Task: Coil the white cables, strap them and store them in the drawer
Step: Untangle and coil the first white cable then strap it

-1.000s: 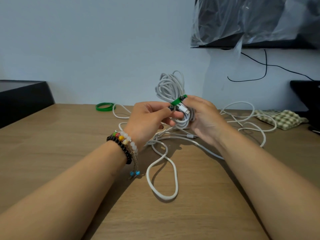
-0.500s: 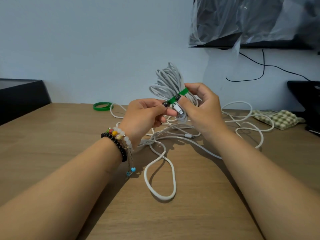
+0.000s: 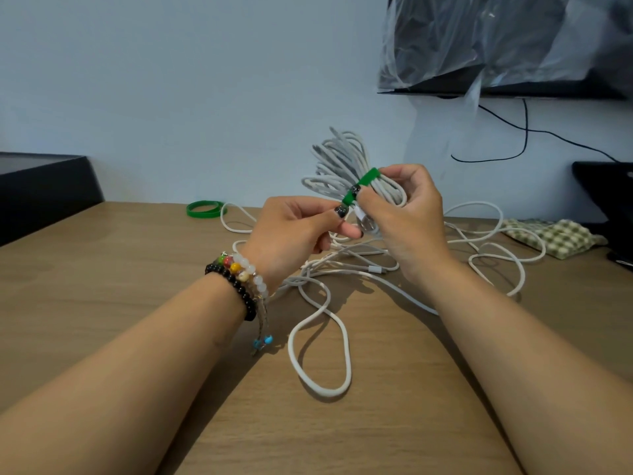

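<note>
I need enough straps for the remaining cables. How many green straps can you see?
2: one green strap around the coiled cable, another green strap on the table. Others may be hidden.

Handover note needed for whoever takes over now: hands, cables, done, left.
Left hand: pinches the free end of the green strap.
Right hand: grips the coiled white cable, held above the table, strap across it.
Done: one cable coiled.
Left: fasten the strap; coil and strap the loose white cables lying on the table. A second green strap lies by the wall. No drawer in view; storing still to do.
</note>
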`<state>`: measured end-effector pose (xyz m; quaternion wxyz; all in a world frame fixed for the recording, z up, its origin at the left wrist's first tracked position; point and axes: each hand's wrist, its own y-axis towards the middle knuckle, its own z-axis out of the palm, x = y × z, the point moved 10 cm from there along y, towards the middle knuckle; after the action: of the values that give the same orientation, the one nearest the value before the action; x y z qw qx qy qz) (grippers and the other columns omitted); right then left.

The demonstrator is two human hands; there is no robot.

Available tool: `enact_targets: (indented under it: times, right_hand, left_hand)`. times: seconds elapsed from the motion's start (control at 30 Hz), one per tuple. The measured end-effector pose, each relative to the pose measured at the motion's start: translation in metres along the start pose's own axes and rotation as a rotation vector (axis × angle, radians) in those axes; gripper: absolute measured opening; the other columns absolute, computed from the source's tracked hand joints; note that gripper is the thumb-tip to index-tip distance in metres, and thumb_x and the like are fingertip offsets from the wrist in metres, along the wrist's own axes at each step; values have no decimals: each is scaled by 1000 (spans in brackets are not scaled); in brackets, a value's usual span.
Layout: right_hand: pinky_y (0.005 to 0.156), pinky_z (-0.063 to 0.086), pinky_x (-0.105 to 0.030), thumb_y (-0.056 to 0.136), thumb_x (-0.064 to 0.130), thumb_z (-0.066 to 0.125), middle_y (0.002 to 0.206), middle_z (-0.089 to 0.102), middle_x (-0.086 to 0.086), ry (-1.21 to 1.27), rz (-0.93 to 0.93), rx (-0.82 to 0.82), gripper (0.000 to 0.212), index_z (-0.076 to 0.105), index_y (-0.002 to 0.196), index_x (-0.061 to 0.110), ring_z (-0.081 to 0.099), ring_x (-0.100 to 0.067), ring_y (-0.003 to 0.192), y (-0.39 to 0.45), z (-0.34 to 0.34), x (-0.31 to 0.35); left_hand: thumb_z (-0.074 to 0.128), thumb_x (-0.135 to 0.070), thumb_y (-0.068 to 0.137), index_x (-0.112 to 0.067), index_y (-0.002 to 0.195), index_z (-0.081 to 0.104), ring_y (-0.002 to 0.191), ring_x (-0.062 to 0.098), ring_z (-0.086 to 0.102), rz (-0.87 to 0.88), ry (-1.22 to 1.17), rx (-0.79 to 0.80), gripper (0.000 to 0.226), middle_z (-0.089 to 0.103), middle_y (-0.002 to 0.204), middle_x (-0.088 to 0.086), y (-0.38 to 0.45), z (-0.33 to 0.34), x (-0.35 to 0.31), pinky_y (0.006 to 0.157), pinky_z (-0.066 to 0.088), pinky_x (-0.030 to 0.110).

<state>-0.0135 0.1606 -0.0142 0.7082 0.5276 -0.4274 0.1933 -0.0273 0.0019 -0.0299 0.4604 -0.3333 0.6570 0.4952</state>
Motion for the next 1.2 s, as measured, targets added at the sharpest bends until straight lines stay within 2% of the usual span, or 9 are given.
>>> enact_targets:
  times: [0.1, 0.23, 0.37, 0.53, 0.67, 0.77, 0.9, 1.07, 1.2]
  right_hand:
    - [71, 56, -29, 77, 11, 75, 103, 65, -7, 20, 20, 49, 31, 54, 95, 26, 67, -15, 85, -1, 6, -1]
    - [81, 54, -45, 81, 18, 69, 95, 64, -6, 157, 89, 105, 11, 62, 83, 27, 66, -25, 87, 2, 11, -4]
    - [89, 53, -52, 72, 24, 73, 98, 69, -4, 63, 13, 123, 12, 65, 74, 34, 67, -25, 97, 3, 11, 5]
    - [90, 53, -53, 66, 30, 76, 96, 71, -3, 63, -43, 82, 13, 67, 73, 35, 67, -26, 98, 5, 5, 11]
    - [86, 55, -50, 72, 19, 77, 94, 71, 0, 49, -62, 77, 16, 66, 77, 29, 67, -24, 95, 3, 2, 13]
    - [85, 56, -39, 77, 9, 76, 89, 70, 7, 17, -92, 81, 18, 66, 78, 23, 67, -14, 91, 2, 2, 16]
    - [72, 52, -19, 82, 3, 71, 78, 68, 14, 94, -40, 81, 24, 66, 66, 20, 65, 0, 77, 4, 2, 13]
    - [79, 57, -32, 81, 9, 74, 94, 69, -1, 99, 54, 128, 15, 69, 87, 21, 68, -17, 89, 5, 7, -3]
    - [80, 56, -33, 87, 14, 69, 100, 71, -7, 170, 199, 233, 12, 69, 97, 19, 68, -17, 90, 1, 18, -17]
  left_hand:
    - [58, 0, 91, -10, 81, 75, 48, 7, 43, -13, -27, -9, 22, 75, 76, 8, 1, -2, 3, 54, 41, 21]
    - [57, 2, 89, -7, 78, 76, 48, 8, 42, -10, -43, -15, 23, 75, 78, 11, 2, -3, 3, 51, 39, 19]
    - [57, 2, 89, -3, 80, 75, 48, 8, 41, -42, -79, -17, 21, 74, 82, 14, 2, -2, 10, 50, 37, 19]
    - [54, 0, 90, -4, 76, 71, 47, 6, 38, -127, -256, -23, 23, 73, 82, 13, 5, -1, 20, 54, 32, 21]
    - [52, -4, 92, 1, 92, 67, 44, 2, 38, -198, -343, 23, 16, 73, 81, 7, 4, 6, 24, 51, 35, 16]
    - [49, -4, 93, 1, 96, 67, 46, 1, 40, -223, -369, 72, 19, 74, 87, 7, 4, 11, 26, 52, 38, 14]
    - [43, -1, 95, 0, 104, 64, 47, 1, 42, -232, -380, 114, 23, 74, 93, 8, 3, 14, 26, 53, 39, 14]
    - [44, 5, 93, -2, 104, 65, 48, 2, 41, -214, -361, 124, 25, 75, 90, 10, 3, 16, 27, 53, 38, 16]
    - [45, 4, 93, 0, 102, 66, 48, 3, 42, -182, -349, 119, 23, 75, 87, 9, 4, 14, 24, 52, 39, 16]
